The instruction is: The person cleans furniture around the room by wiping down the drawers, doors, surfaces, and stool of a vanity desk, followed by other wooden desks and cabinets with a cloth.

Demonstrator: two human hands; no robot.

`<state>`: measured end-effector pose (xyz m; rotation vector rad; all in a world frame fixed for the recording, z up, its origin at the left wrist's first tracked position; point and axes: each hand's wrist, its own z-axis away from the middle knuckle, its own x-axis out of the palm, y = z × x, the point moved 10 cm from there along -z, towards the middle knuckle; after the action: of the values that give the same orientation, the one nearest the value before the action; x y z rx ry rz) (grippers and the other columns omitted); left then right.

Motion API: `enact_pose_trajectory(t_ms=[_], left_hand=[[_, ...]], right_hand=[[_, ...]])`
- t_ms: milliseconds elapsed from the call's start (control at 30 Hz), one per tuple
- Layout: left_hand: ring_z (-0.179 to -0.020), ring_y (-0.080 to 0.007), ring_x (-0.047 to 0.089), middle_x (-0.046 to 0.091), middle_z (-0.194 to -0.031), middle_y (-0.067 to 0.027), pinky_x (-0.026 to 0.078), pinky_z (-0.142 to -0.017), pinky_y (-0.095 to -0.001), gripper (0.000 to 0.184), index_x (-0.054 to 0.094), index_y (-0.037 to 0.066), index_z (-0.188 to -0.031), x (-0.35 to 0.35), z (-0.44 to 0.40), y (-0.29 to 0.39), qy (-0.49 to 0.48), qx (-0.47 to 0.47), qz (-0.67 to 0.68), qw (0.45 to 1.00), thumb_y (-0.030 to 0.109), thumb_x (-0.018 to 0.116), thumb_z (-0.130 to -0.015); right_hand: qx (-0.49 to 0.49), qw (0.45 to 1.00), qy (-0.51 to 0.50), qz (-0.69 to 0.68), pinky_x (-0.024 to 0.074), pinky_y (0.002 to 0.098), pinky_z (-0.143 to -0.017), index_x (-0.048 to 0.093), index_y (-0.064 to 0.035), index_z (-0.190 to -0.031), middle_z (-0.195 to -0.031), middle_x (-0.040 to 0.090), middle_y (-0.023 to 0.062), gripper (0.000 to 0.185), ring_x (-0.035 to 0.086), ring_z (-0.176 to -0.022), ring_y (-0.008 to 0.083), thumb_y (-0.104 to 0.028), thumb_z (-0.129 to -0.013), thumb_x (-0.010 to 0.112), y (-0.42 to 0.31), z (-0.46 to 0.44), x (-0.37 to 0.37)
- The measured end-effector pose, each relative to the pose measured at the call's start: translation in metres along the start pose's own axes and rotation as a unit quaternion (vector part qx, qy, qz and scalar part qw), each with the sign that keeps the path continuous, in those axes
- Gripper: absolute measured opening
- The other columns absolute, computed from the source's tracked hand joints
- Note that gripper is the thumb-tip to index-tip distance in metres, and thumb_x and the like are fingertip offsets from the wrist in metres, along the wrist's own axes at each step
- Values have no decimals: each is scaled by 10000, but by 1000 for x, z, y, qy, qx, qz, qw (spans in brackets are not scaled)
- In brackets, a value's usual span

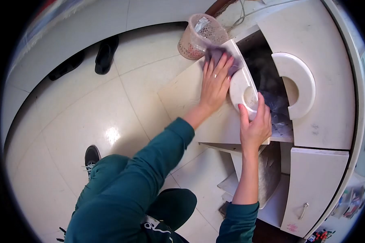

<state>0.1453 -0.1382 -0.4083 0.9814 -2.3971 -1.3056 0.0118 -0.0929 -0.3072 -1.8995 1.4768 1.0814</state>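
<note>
A white drawer front (pixel 215 121) stands pulled out from the cabinet, with a half-ring handle (pixel 237 91) on its face. My left hand (pixel 215 83), a ring on one finger, presses a greyish-purple cloth (pixel 224 56) against the panel by its edge. Around the drawer's edge, near the end of the half-ring, my right hand (pixel 255 125) is closed, thumb on the outer face. Inside the opening lie dark things and some clear plastic (pixel 276 107), partly hidden.
A speckled pinkish waste bin (pixel 188 42) stands just beyond the drawer. The matching half-ring (pixel 306 85) is on the neighbouring panel. A cabinet door (pixel 314 186) with a small handle and an open shelf space are at lower right. Dark shoes (pixel 106 56) lie on the tiled floor.
</note>
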Motion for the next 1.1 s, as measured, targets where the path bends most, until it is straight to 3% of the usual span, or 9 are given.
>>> enact_pose_trajectory(t_ms=[100, 200, 300, 433, 600, 667, 867, 967, 1100], left_hand=[[-1219, -399, 306, 322, -1364, -194, 171, -1040, -505, 410, 403, -44, -1226, 1, -20, 12, -63, 98, 21, 993, 163, 417, -873], [-1251, -393, 275, 323, -1352, -228, 194, -1056, -428, 481, 328, -76, -1280, 3, 16, -65, 27, -77, 40, 996, 160, 420, -871], [-1291, -386, 218, 262, -1375, -267, 172, -1066, -416, 546, 287, -108, -1290, 19, 131, -168, 49, -412, 23, 909, 313, 294, -943], [-1294, -390, 200, 219, -1398, -257, 146, -1072, -424, 547, 269, -98, -1304, 36, 180, -163, 74, -531, 29, 844, 312, 301, -942], [-1259, -379, 274, 323, -1371, -172, 190, -1052, -431, 449, 310, 2, -1313, 8, 66, -80, 82, -222, 8, 972, 190, 366, -909], [-1233, -349, 332, 376, -1318, -218, 229, -1044, -363, 463, 300, -47, -1300, 9, 92, -176, 149, -364, 153, 907, 217, 337, -922], [-1304, -349, 210, 230, -1398, -247, 174, -1072, -375, 589, 261, -82, -1314, 67, 292, -304, 85, -626, 59, 773, 371, 280, -940], [-1321, -347, 167, 202, -1414, -236, 151, -1079, -375, 594, 232, -81, -1328, 46, 249, -205, 112, -619, 45, 776, 364, 291, -940], [-1295, -351, 236, 218, -1408, -232, 198, -1062, -350, 564, 229, -48, -1340, 11, 115, -139, 73, -350, 67, 931, 349, 297, -945]], right_hand=[[-2, 1000, 5, -2, 441, 386, -704, 496, -120, -1202, -954, 568, 81, 554, 556, -872, 280, -377, -741, 665, -2, -3, -1], [6, 1000, -5, -13, 442, 385, -708, 490, -122, -1209, -961, 568, 81, 560, 556, -875, 281, -376, -741, 665, -1, -1, -1], [5, 1000, -12, -8, 441, 389, -711, 484, -125, -1215, -972, 568, 82, 558, 556, -880, 283, -370, -746, 662, -1, -1, 1], [6, 1000, -7, 3, 441, 394, -718, 497, -130, -1204, -980, 571, 82, 541, 556, -886, 286, -366, -746, 662, -2, -1, 1], [0, 1000, -6, 1, 442, 387, -720, 500, -124, -1204, -982, 574, 85, 543, 558, -890, 289, -370, -747, 661, -2, -2, 2], [-4, 1000, -1, 5, 444, 382, -714, 507, -110, -1193, -979, 574, 90, 546, 560, -886, 291, -366, -740, 671, -1, -2, 1], [-5, 1000, 7, 0, 446, 385, -707, 504, -105, -1196, -978, 576, 95, 561, 563, -877, 297, -353, -727, 686, -2, -2, 0], [-20, 1000, 14, 8, 447, 384, -708, 506, -105, -1195, -979, 577, 98, 558, 565, -874, 298, -352, -728, 685, -3, -3, 0], [-5, 1000, 5, 2, 447, 386, -720, 506, -108, -1197, -995, 579, 102, 552, 565, -885, 297, -348, -733, 684, -4, -2, 1]])
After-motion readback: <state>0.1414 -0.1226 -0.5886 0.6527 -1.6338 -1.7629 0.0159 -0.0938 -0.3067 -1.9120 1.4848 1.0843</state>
